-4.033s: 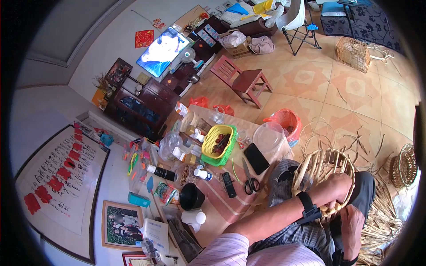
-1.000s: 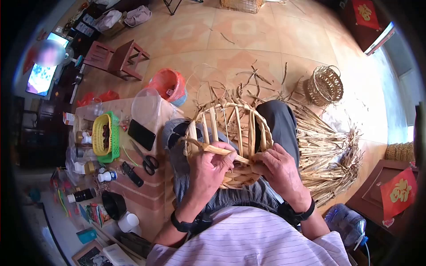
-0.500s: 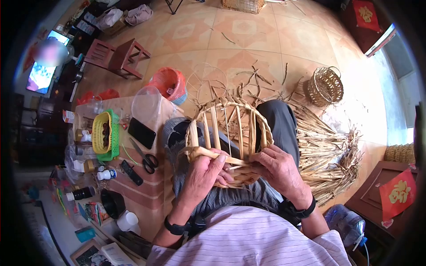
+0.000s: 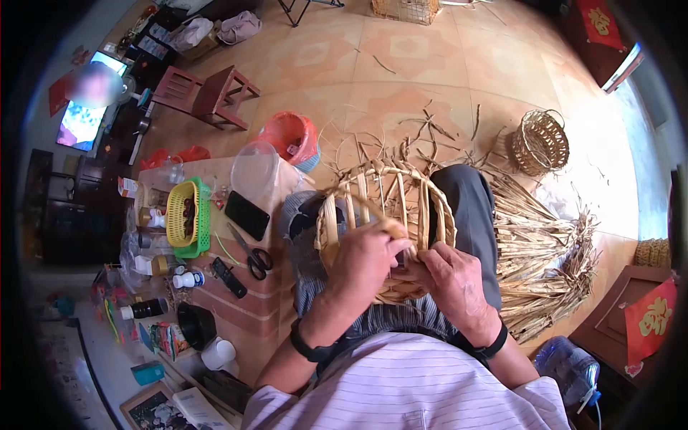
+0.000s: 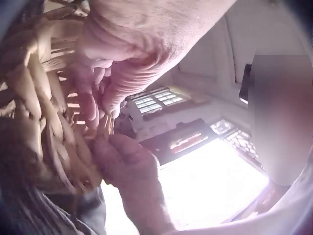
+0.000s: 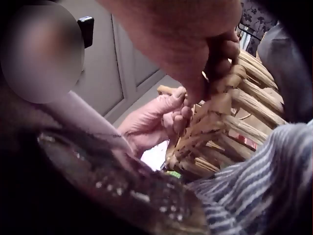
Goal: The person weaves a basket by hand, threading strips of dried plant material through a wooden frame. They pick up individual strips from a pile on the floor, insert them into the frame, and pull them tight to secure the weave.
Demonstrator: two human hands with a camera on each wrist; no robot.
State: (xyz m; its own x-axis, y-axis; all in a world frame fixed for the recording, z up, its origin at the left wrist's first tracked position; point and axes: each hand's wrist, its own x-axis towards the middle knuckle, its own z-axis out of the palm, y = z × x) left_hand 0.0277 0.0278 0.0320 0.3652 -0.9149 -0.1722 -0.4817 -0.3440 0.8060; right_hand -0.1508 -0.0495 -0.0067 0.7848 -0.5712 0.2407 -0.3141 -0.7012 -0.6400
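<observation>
A half-woven basket (image 4: 444, 208) of pale flat strips lies across the lap, its open ribs facing away from the body. The left hand (image 4: 364, 266) pinches a tan strip (image 4: 367, 206) between thumb and fingers over the weave. Close beside it, the right hand (image 4: 455, 283) grips the woven band with curled fingers. In the left wrist view the braided side (image 5: 49, 107) fills the left, and the fingertips of both hands nearly meet at the strip. The right wrist view shows the left thumb on the strip's end (image 6: 166, 90) beside the weave (image 6: 215, 117).
Left of the lap, a low table (image 4: 236, 308) bears scissors (image 4: 252, 256), a phone (image 4: 247, 214), a yellow basket (image 4: 179, 215) and bottles. Long dry strips (image 4: 537, 258) lie on the floor at right, with a finished-looking basket (image 4: 541, 143) beyond. A red-lined bin (image 4: 287, 136) stands past the table.
Since half a second ago, the left hand has moved right and up over the basket, bringing its strip closer to the right hand. The right hand keeps its grip. The view has shifted slightly.
</observation>
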